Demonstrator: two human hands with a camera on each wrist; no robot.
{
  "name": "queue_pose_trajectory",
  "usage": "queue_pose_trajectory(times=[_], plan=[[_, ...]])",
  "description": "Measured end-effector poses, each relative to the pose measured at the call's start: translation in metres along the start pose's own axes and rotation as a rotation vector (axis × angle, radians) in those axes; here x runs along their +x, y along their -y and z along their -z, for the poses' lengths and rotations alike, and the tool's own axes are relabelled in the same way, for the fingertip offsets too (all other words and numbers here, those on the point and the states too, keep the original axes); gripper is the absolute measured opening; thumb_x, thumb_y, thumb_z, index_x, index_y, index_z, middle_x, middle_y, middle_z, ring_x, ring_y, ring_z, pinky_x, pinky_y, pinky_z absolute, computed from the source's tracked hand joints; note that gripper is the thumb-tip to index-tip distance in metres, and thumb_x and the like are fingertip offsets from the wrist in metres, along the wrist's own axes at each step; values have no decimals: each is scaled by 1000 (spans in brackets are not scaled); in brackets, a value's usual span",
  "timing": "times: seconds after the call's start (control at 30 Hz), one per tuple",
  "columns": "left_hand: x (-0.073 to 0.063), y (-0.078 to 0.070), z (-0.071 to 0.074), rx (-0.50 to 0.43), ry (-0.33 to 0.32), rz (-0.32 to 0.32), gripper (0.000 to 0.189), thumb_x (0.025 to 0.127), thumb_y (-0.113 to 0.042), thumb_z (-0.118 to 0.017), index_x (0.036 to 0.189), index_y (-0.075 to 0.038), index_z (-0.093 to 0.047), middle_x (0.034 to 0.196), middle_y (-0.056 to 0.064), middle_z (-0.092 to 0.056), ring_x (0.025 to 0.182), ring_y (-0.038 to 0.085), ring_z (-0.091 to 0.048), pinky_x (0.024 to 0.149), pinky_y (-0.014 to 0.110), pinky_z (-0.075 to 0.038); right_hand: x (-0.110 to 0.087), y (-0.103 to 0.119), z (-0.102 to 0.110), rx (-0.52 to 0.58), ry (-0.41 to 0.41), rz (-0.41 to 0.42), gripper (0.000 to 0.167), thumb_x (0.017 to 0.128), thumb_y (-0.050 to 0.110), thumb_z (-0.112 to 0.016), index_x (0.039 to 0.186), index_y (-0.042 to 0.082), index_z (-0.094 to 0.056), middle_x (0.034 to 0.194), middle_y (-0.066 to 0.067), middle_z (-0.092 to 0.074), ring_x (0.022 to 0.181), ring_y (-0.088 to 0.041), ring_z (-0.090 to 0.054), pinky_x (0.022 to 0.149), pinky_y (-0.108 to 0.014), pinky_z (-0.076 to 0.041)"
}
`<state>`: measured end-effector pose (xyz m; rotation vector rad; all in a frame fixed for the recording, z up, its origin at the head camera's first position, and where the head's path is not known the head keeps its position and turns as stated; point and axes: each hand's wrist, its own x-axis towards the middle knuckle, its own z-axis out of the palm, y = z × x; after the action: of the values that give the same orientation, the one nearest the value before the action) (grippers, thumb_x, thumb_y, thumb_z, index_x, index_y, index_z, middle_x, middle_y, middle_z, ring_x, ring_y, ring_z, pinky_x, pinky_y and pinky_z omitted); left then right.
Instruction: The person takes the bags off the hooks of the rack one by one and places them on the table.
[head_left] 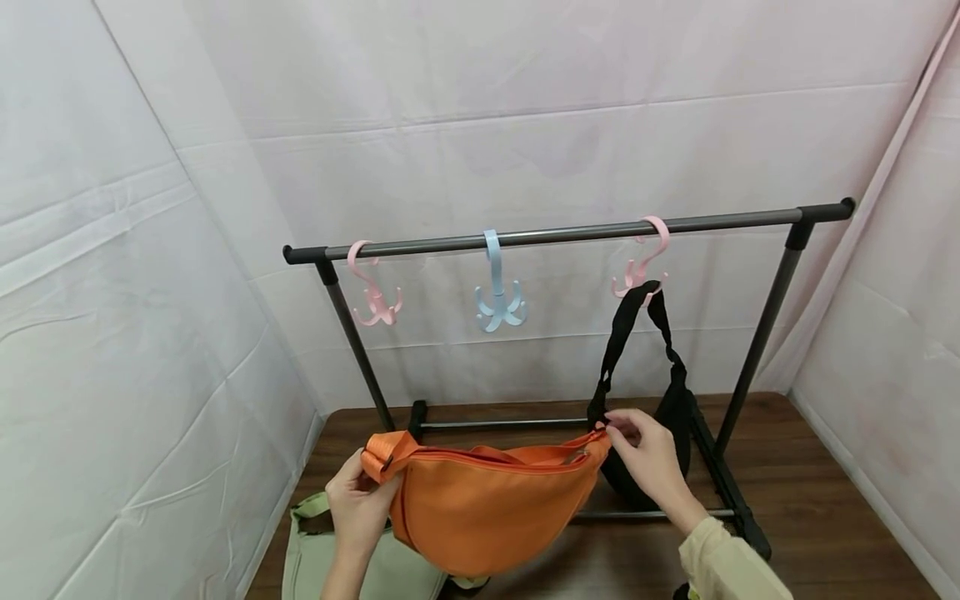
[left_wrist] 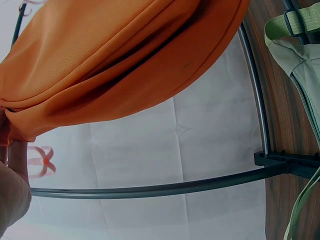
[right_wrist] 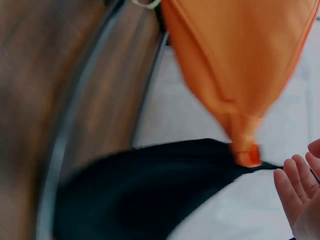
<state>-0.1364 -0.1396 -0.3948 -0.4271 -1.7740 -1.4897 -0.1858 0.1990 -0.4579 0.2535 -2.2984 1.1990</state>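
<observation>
Orange bag (head_left: 487, 508), black bag (head_left: 677, 421), light-blue hook (head_left: 498, 311).

The head view looks forward and down; both wrist views, closer, share the orange bag (left_wrist: 100, 55) up top.

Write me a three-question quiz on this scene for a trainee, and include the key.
1. True or false: the left hand grips one end of the orange bag.
2. Count: how many hooks hang from the rail?
3. Multiple choice: in the head view, what hangs from the rightmost hook?
A) the green bag
B) the black bag
C) the orange bag

Key:
1. True.
2. Three: two pink, one blue.
3. B.
</observation>
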Motion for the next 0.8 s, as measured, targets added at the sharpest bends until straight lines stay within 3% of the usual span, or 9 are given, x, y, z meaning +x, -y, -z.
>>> queue_pose_trajectory(times=[0.23,0.3,0.43,0.53,0.8], plan=[[-1,0,2,-5,-6,23,22,64,26,-61,79,9,-61,76,-14,-62,58,-3,-54,53,11,-46,-36,-26,-12,190,1,-299,27,84,5,-62,110,2,-59,92,-11,-63,77,-2,-57,66,-16,-49],[-1,0,2,-3,-7,23,22,64,26,-61,79,9,-61,76,-14,-62,58,-2,-54,53,11,-46,-44,-30,-17,328,42,-396,33,85,4,-60,117,-2,-53,99,-14,-60,80,-2,-57,70,-18,-50],[-3,-2,2,20,-10,35,21,64,25,-62,78,9,-61,74,-11,-63,57,-3,-53,52,12,-45,-56,-34,-29,705,161,-662,48,89,9,-55,130,-5,-36,108,-10,-55,89,-7,-59,85,-31,-49],[-5,-2,2,47,-9,53,20,64,24,-62,77,8,-60,70,-8,-62,54,-2,-51,49,12,-44,-63,-36,-37,882,246,-811,58,90,16,-53,137,-3,-24,109,-3,-54,95,-11,-58,90,-37,-46],[-15,21,6,93,-25,115,20,65,20,-66,78,6,-61,67,-3,-61,51,-2,-48,45,14,-41,-74,-33,-50,1089,367,-870,62,92,13,-49,140,-3,-12,108,2,-56,99,-12,-56,90,-34,-44]])
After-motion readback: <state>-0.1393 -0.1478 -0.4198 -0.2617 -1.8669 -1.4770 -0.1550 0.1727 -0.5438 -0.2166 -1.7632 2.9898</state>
